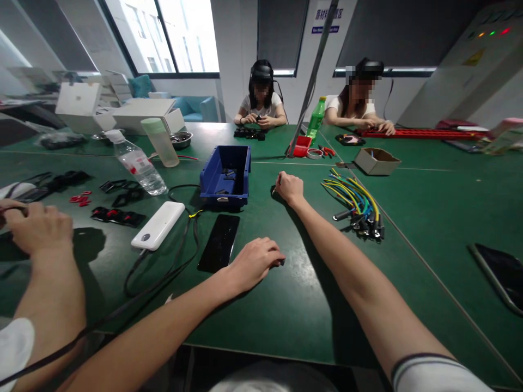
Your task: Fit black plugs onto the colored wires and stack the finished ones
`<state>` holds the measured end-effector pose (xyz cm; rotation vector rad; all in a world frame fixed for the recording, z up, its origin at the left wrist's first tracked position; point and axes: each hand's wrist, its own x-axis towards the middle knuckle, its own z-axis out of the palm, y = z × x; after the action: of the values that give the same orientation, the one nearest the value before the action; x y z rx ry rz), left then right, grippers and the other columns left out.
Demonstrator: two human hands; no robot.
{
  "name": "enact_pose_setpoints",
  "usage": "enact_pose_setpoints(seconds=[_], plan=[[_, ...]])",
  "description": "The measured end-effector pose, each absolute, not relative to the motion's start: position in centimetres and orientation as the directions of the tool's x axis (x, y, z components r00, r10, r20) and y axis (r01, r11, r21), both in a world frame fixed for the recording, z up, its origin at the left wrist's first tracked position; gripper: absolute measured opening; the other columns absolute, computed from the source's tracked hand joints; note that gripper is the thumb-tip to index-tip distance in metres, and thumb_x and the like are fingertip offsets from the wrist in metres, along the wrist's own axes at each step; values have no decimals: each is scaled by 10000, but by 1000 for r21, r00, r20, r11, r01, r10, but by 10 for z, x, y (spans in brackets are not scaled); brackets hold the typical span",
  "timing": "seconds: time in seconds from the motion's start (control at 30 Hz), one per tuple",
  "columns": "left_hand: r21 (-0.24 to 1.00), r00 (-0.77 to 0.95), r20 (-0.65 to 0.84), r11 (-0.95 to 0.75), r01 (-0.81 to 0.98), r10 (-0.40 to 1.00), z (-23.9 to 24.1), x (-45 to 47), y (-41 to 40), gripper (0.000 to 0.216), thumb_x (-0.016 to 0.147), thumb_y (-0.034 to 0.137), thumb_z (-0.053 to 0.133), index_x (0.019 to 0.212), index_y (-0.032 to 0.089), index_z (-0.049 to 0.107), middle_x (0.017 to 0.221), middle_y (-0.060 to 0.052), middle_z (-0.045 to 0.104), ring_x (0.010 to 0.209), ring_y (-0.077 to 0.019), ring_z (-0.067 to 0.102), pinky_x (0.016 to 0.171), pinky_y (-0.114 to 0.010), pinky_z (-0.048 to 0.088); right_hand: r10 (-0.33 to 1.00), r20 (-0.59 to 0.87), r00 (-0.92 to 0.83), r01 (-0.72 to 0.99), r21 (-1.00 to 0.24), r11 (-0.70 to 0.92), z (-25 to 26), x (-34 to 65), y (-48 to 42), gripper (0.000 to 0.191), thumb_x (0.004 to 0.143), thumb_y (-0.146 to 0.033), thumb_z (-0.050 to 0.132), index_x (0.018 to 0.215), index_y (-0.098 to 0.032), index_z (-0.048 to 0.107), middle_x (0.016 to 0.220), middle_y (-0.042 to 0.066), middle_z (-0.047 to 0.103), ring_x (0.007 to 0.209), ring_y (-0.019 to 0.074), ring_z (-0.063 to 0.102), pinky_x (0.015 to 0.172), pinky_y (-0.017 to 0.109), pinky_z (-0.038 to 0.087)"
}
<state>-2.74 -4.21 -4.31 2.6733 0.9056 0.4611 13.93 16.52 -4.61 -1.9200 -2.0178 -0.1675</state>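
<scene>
My left hand (257, 263) rests low over the green table (302, 305), its fingers closed round a small black piece (281, 262) whose end peeks out at the fingertips. Further forward, my right hand (289, 188) is curled shut at the tabletop. Something small and dark shows beneath its fingers, too hidden to name. A black phone (219, 242) lies just left of my left hand. Between my right hand and the water bottle stands a blue bin (224, 198) with a few dark pieces inside. Right of my right forearm lies a bundle of yellow, green and blue cables (355, 201).
A white power bank (158, 226) with a black cable lies at left, near a leaning water bottle (139, 163). A co-worker's hand (38, 228) works at the left edge. Two people sit opposite. A small cardboard box (376, 162) and another phone (500, 275) are at right.
</scene>
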Motion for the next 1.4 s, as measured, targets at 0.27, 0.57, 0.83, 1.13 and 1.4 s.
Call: enact_pose_setpoints(seconds=[0.27,0.57,0.83,1.13,1.4], plan=[[406,779,176,-765,500,602,-40,-26,-39,206,870,76,539,994,188,661,990,-46,664,944,-195,567,800,-314,421,977,197,79,981,-188,-41,-53,148,194,584,895,-559,413,983,-60,706,1031,280,670,965,360,652,799,412,460],[430,761,186,-748,506,622,-41,-24,-35,175,885,60,503,927,171,631,950,-36,649,909,-179,545,807,-301,418,975,184,124,948,-313,-61,-55,150,193,376,861,-362,500,995,-86,718,1037,240,687,1011,332,643,859,386,451],[476,699,274,-725,498,661,-44,-27,-32,141,917,95,483,932,160,607,938,-52,624,900,-180,534,822,-302,442,924,308,226,861,-506,-42,-52,153,186,408,893,-404,442,856,-120,733,910,197,727,903,289,683,778,324,462],[473,687,319,-738,481,652,-46,-29,-32,129,933,134,490,955,168,612,948,-50,629,905,-183,546,833,-303,449,846,238,477,240,-961,135,-51,165,148,349,826,-463,474,736,-165,632,547,32,636,501,169,585,518,260,449],[456,660,343,-732,506,669,-46,-29,-34,131,928,139,496,973,179,612,954,-44,632,899,-181,556,826,-300,454,877,202,435,40,-978,206,-49,183,114,400,667,-347,630,998,-215,448,630,-58,630,365,85,431,373,206,343]])
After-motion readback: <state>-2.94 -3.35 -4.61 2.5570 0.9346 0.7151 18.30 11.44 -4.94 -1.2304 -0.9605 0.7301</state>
